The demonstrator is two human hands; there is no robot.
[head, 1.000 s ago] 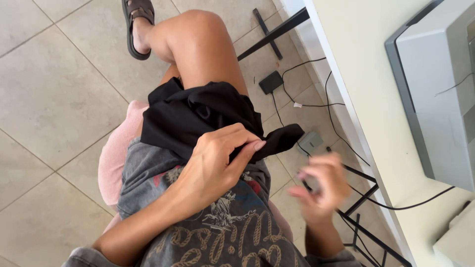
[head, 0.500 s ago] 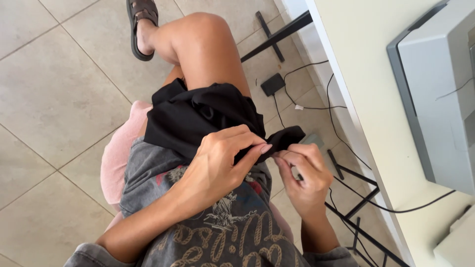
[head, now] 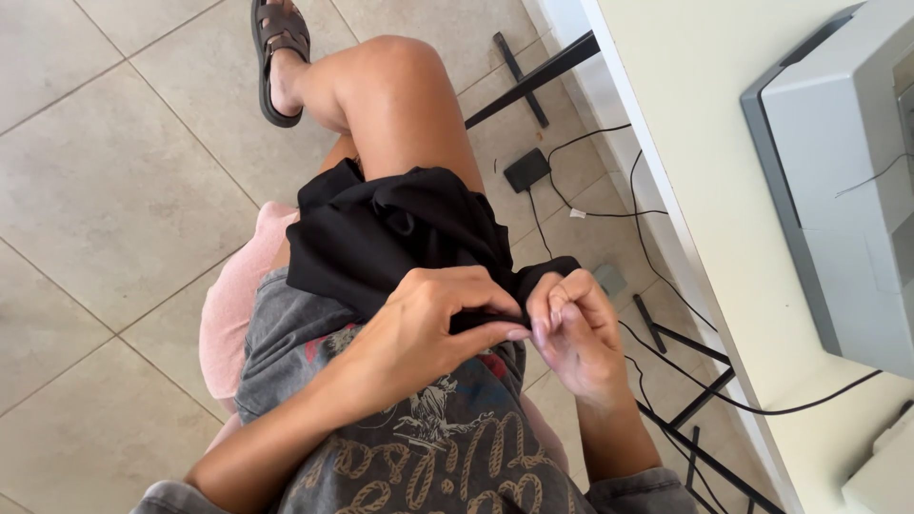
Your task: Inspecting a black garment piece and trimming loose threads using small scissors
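Observation:
A black cloth [head: 390, 233] lies bunched over my lap and thigh. My left hand [head: 419, 328] pinches a fold of it near its right edge, fingers curled. My right hand [head: 571, 328] meets the left, its fingertips closed on the cloth's black corner [head: 545, 273]. Whether a needle or thread sits between the fingers is too small to tell. I sit with one bare leg [head: 400, 105] crossed over, a brown sandal [head: 276, 52] on the foot.
A pale table [head: 724, 190] runs along the right with a grey machine [head: 838, 190] on it. Black cables [head: 609, 205] and a small black box [head: 526, 169] lie on the tiled floor [head: 114, 209] beneath. A pink cushion [head: 233, 305] is under me.
My right hand, held out to the right a second ago, has come in to the cloth's corner and closed on it beside the left hand.

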